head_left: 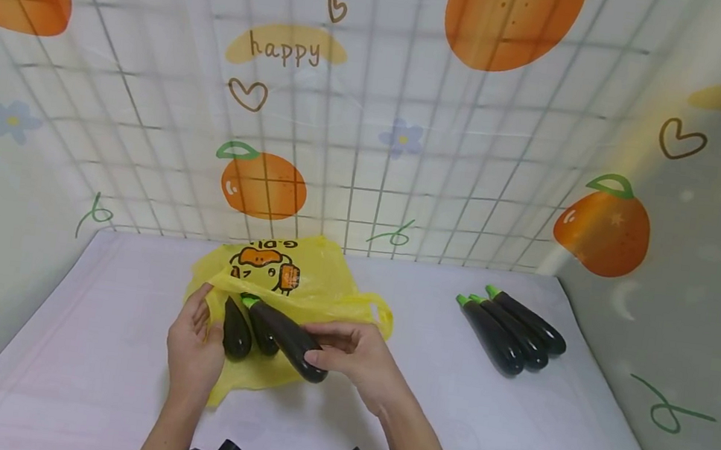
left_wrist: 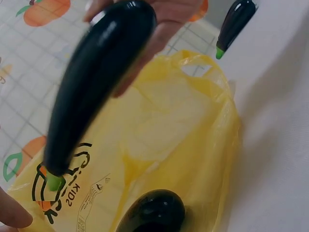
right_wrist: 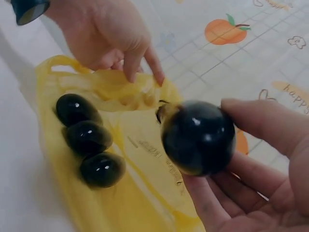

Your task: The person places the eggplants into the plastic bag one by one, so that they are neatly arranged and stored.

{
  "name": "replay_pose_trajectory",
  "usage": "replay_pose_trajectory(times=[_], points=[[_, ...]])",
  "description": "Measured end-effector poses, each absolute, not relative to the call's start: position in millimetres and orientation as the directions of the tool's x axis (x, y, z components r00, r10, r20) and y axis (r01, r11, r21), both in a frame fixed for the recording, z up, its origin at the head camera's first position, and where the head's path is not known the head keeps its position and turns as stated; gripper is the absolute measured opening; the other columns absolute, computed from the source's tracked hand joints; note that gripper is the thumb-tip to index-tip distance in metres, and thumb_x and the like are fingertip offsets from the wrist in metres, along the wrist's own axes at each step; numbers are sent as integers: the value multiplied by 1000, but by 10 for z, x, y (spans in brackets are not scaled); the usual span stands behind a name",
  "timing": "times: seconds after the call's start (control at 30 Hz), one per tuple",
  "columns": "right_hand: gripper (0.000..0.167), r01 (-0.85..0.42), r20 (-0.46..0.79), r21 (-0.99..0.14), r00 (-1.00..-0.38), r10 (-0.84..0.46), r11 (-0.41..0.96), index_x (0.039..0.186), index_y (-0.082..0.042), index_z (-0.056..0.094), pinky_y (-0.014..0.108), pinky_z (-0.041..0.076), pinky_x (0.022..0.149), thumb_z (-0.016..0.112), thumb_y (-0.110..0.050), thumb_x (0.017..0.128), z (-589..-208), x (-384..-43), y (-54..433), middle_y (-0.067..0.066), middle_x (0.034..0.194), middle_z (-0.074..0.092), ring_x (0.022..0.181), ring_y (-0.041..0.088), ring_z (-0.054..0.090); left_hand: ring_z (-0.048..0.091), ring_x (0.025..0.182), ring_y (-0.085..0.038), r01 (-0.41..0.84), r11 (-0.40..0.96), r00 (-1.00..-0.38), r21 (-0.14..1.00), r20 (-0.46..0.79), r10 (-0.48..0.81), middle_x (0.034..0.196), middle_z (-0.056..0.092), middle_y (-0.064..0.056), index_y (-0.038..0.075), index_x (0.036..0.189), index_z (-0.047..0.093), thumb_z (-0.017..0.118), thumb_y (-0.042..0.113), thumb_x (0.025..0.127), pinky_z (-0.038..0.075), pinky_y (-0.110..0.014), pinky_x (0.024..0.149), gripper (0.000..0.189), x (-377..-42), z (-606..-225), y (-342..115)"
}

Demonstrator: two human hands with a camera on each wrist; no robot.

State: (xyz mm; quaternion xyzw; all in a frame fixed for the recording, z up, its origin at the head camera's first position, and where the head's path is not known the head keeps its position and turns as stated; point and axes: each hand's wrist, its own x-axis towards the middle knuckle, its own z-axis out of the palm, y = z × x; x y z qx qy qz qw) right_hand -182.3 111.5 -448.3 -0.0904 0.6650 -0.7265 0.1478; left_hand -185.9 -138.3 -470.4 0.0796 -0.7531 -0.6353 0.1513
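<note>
My right hand (head_left: 360,360) grips a dark, glossy eggplant (head_left: 286,337) near its rounded end, its green stem pointing toward the opening of a yellow plastic bag (head_left: 321,269). With its fingers at the rim, my left hand (head_left: 195,347) holds up the near left edge of this bag. Three more eggplants (right_wrist: 89,138) lie side by side inside the bag in the right wrist view; the head view shows them partly covered. Seen from the left wrist, the held eggplant (left_wrist: 96,82) hangs above the bag, apart from the eggplant (left_wrist: 157,212) lying in it.
Three eggplants (head_left: 512,334) lie together on the right side of the white table (head_left: 476,442), stems toward the back left. A wire grid (head_left: 366,181) behind a printed sheet stands at the back, with printed side walls (head_left: 694,311) left and right.
</note>
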Motion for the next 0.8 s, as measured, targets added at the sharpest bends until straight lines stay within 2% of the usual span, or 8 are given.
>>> replay_pose_trajectory(times=[0.2, 0.43, 0.57, 0.8], points=[[39, 92, -78, -995, -962, -262, -44, 125, 9, 72, 31, 62, 89, 81, 1, 88, -4614, -1867, 1071, 19, 122, 74, 108, 25, 73, 40, 149, -30, 94, 185, -941, 978, 148, -305, 160, 45, -20, 7, 159, 44, 47, -15, 101, 36, -45, 122, 63, -1862, -4725, -1386], [39, 41, -48, -998, -987, -154, 47, 126, 7, 72, 31, 61, 91, 82, -1, 89, -4658, -1869, 993, 21, 123, 73, 113, 31, 72, 41, 149, -29, 106, 178, -939, 978, 158, -305, 159, 46, -20, 7, 159, 44, 47, -16, 100, 36, -44, 121, 63, -1866, -4723, -1388], [39, 22, -29, -998, -991, -128, 58, 126, 9, 71, 31, 61, 92, 81, 0, 89, -4693, -1884, 951, 23, 122, 73, 113, 33, 71, 40, 149, -29, 106, 173, -940, 979, 155, -302, 160, 45, -20, 7, 159, 44, 47, -16, 100, 35, -44, 122, 64, -1863, -4712, -1388], [39, 39, -52, -991, -994, -97, 129, 125, 7, 72, 34, 61, 92, 82, -4, 90, -4790, -1927, 873, 20, 120, 74, 112, 31, 72, 39, 150, -30, 95, 179, -943, 979, 146, -298, 161, 43, -20, 7, 160, 43, 46, -14, 101, 34, -44, 123, 63, -1848, -4712, -1383]])
